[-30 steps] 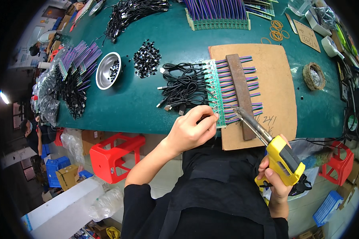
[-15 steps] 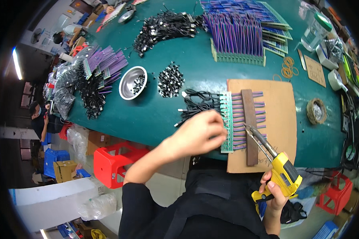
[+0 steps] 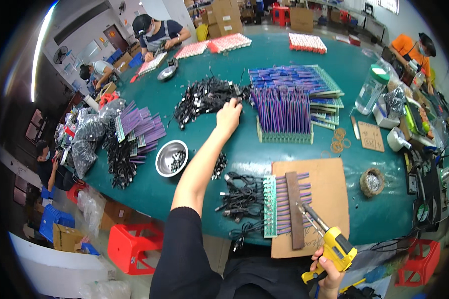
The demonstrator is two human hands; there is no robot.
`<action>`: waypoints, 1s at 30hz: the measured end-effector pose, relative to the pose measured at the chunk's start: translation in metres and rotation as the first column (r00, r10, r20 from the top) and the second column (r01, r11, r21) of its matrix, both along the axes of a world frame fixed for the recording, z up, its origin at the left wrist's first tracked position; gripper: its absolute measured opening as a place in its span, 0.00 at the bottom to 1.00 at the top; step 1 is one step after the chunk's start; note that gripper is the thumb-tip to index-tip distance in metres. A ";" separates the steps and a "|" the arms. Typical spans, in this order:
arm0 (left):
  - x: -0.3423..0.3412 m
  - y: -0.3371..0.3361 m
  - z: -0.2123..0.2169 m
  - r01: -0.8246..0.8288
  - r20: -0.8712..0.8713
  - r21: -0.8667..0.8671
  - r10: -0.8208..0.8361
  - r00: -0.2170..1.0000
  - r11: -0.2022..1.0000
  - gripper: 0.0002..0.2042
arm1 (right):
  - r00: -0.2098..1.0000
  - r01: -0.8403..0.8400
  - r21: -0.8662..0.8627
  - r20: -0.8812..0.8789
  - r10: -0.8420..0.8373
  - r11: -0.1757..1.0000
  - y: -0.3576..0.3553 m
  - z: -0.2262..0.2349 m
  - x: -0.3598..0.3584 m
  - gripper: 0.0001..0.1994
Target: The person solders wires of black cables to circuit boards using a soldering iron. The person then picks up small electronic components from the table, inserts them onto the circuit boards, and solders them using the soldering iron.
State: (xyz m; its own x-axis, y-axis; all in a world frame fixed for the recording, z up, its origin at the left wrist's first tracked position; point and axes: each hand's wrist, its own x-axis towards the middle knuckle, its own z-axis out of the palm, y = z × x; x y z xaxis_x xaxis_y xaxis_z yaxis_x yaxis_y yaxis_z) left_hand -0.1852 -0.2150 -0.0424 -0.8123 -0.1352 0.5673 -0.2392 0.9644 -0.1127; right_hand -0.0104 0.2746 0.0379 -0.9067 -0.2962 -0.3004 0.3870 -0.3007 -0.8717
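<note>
Fingers of the left hand [image 3: 229,117], arm [image 3: 200,168] stretched far forward, are at the black cable pile [image 3: 199,98] beyond and left of the cardboard [image 3: 331,194]; their grip I cannot tell. The right hand [image 3: 330,273] grips a yellow soldering gun [image 3: 338,249] by the cardboard's near edge.

Tabletop [image 3: 384,217]: smooth, glossy. Soldering gun [image 3: 339,249]: plastic body, metal tip. Bowl [image 3: 163,158]: shiny metal. Cardboard sheet [image 3: 329,199]: matt. Brown bar [image 3: 294,222]: dull.

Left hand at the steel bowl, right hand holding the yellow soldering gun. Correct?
No: in the head view, the left hand is at the black cable pile, not the steel bowl. The right hand does hold the yellow soldering gun.
</note>
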 end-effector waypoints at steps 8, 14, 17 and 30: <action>0.015 -0.013 0.015 0.247 0.121 0.057 -0.252 0.960 0.967 0.06 | 0.997 -0.057 -0.077 0.041 0.060 0.995 0.007 -0.014 -0.002 0.22; 0.034 0.023 0.034 0.342 -0.253 0.257 -0.279 0.926 0.904 0.09 | 0.997 -0.081 -0.127 -0.007 0.081 0.989 0.005 -0.018 -0.007 0.22; 0.043 0.046 0.070 0.399 -0.553 0.572 -0.021 0.833 0.717 0.13 | 0.999 -0.046 -0.134 -0.012 0.045 0.990 0.004 -0.012 -0.009 0.21; 0.176 0.206 0.084 0.290 -0.461 0.758 -0.164 0.872 -0.584 0.04 | 0.963 0.149 -0.140 -0.206 -0.176 0.979 -0.032 0.001 -0.012 0.23</action>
State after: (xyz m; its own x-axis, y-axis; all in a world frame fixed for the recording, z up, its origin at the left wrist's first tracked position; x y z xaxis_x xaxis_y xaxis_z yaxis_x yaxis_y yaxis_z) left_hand -0.0094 -0.0089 0.0416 -0.9710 -0.2387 0.0097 0.1158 -0.4348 0.8930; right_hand -0.0225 0.2431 0.0384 -0.9848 -0.1617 -0.0629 0.1308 -0.4534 -0.8817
